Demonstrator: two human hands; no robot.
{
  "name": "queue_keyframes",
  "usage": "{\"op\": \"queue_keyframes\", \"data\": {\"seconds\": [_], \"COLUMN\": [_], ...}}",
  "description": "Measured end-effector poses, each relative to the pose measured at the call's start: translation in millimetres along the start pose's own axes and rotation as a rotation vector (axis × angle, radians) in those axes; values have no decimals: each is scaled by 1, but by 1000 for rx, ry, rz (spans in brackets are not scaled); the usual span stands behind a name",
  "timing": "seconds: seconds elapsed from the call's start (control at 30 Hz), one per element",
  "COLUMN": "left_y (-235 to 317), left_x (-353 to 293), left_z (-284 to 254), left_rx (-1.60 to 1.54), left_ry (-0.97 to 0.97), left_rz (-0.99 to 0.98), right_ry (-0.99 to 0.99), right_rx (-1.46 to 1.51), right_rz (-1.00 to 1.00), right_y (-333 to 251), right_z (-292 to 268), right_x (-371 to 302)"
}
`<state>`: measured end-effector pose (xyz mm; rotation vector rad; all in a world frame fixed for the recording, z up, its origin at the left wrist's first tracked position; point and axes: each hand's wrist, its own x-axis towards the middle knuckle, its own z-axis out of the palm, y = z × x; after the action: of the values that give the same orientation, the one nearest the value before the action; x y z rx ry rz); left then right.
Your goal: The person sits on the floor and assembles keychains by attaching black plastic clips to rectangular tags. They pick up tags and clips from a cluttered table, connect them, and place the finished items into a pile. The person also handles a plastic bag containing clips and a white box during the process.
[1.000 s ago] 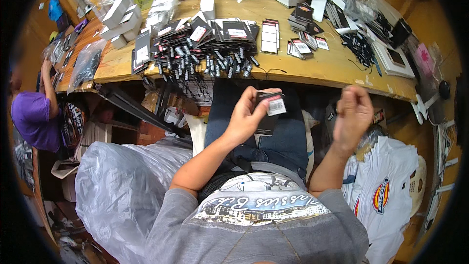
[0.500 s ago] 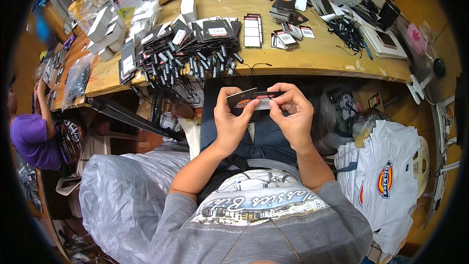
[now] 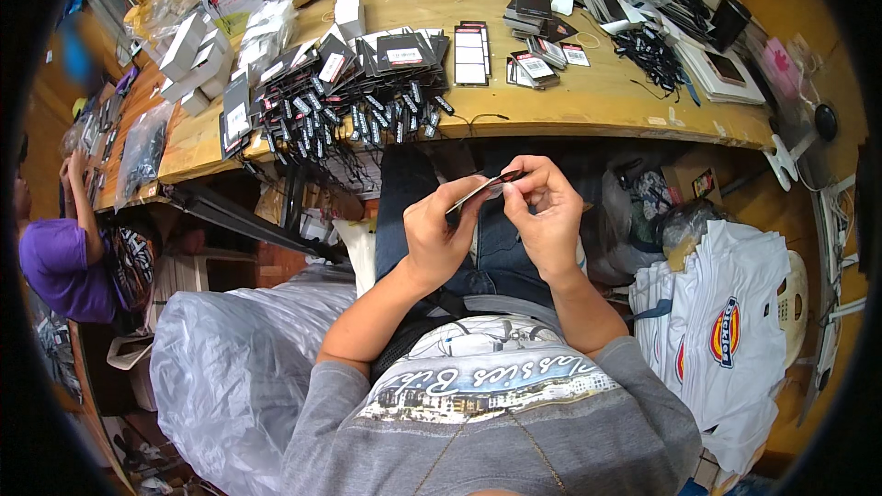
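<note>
Spreading wide beyond the grip, the wooden workbench carries a heap of black tags with strings dangling over its front edge, within easy reach. Below and to the left of the hands a crinkled clear plastic bag bulges; to the right lies a stack of white printed bags. Over the lap, the left hand pinches a thin, stiff black card tag edge-on, tilted up. The right hand closes its fingertips on the tag's upper end, seemingly working something small there, too fine to tell.
</note>
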<state>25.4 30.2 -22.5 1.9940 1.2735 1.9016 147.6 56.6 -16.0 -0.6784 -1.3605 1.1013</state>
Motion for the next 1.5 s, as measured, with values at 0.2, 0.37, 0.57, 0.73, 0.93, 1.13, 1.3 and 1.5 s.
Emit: {"op": "queue_keyframes", "data": {"seconds": [0.2,0.37,0.57,0.73,0.93,1.13,1.3,1.5], "left_y": [0,11,0,11,11,8,9,4], "left_x": [0,9,9,9,9,7,14,19], "left_z": [2,-8,-14,-12,-11,-9,-18,-21], "left_rx": [6,-196,-196,-119,-77,-75,-222,-610], "left_ry": [-128,-331,-163,-148,-162,-205,-434,-165], "left_rz": [-7,-389,-389,-273,-156,-110,-223,-490], "right_ry": [24,6,-18,18,10,-5,18,-42], "right_rx": [3,-12,-274,-336,-343,-305,-249,-357], "right_rz": [14,3,-245,-331,-331,-313,-243,-432], "right_y": [10,8,-15,-15,-15,-11,-4,-16], "right_z": [-2,-9,-5,-3,-6,-5,-8,-12], "right_x": [0,6,8,7,8,10,14,6]}}
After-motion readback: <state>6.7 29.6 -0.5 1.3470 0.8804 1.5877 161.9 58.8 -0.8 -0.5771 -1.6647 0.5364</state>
